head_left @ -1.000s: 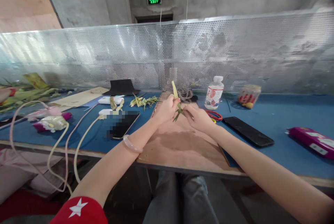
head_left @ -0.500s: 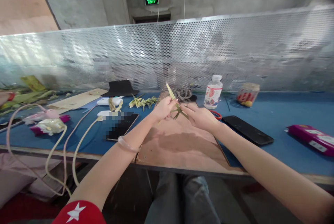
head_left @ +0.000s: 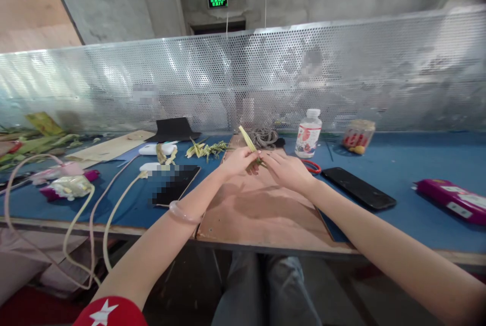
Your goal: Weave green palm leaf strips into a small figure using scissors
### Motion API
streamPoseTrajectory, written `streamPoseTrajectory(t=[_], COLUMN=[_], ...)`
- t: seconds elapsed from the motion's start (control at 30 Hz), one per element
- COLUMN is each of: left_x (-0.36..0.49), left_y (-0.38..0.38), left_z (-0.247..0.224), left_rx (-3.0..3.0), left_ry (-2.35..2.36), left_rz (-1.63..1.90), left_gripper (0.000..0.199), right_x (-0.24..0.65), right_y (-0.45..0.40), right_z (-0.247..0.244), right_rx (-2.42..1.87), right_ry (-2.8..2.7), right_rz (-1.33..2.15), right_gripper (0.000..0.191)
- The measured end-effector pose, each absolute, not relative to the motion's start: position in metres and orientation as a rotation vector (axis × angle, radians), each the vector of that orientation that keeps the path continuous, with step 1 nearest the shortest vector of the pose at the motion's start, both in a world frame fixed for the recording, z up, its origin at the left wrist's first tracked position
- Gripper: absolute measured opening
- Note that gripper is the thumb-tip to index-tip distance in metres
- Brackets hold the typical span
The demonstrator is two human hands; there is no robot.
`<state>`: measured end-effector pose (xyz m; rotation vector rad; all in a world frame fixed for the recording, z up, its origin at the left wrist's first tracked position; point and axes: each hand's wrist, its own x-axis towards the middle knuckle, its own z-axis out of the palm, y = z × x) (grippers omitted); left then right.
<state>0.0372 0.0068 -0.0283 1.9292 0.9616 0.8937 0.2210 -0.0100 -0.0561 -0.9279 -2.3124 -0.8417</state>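
Note:
My left hand (head_left: 242, 160) is closed on a pale yellow-green leaf bundle (head_left: 247, 138), whose tip sticks up and to the left above the fingers. Against its lower part lies my right hand (head_left: 280, 166), fingers bent together at the green end, which the hands mostly hide. Both hands touch or nearly touch above a brown board (head_left: 261, 214). Behind them is a coil of grey cord (head_left: 265, 137). A small heap of green leaf pieces (head_left: 207, 150) lies left of my left hand.
A white bottle (head_left: 308, 133), a jar (head_left: 359, 137), a red ring (head_left: 312, 166), a black phone (head_left: 358, 188) and a purple packet (head_left: 451, 199) lie to the right. On the left are a dark tablet (head_left: 176, 184), white power banks (head_left: 157, 149), cables, paper (head_left: 110, 148) and long leaves (head_left: 45, 145).
The right hand has closed in against the left, and the green strips that spread out below the fingers are now mostly covered. The view has shifted slightly.

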Motion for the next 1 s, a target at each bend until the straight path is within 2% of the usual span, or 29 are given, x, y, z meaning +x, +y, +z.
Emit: streamPoseTrajectory(t=[0.23, 0.4, 0.5, 0.77, 1.0], left_x=[0.042, 0.043, 0.041, 0.039, 0.047], left_y=[0.009, 0.011, 0.014, 0.016, 0.005], left_z=[-0.029, -0.031, -0.032, -0.031, -0.028], left_rx=[2.25, 2.413, 2.394, 2.19, 2.181], left_ry=[1.167, 1.231, 1.219, 1.273, 1.282], left_rz=[1.032, 1.101, 1.116, 1.167, 1.164], left_gripper=[0.03, 0.031, 0.031, 0.032, 0.043], right_x=[0.212, 0.218, 0.223, 0.22, 0.207], right_y=[-0.013, -0.01, -0.007, -0.007, -0.014], right_z=[-0.058, -0.057, -0.057, -0.051, -0.056], right_rx=[-1.069, -1.071, -1.085, -0.945, -0.928], right_ry=[-2.286, -2.364, -2.358, -2.047, -2.078], right_rz=[-0.696, -0.771, -0.793, -0.841, -0.82], right_gripper=[0.031, 0.035, 0.037, 0.026, 0.026])
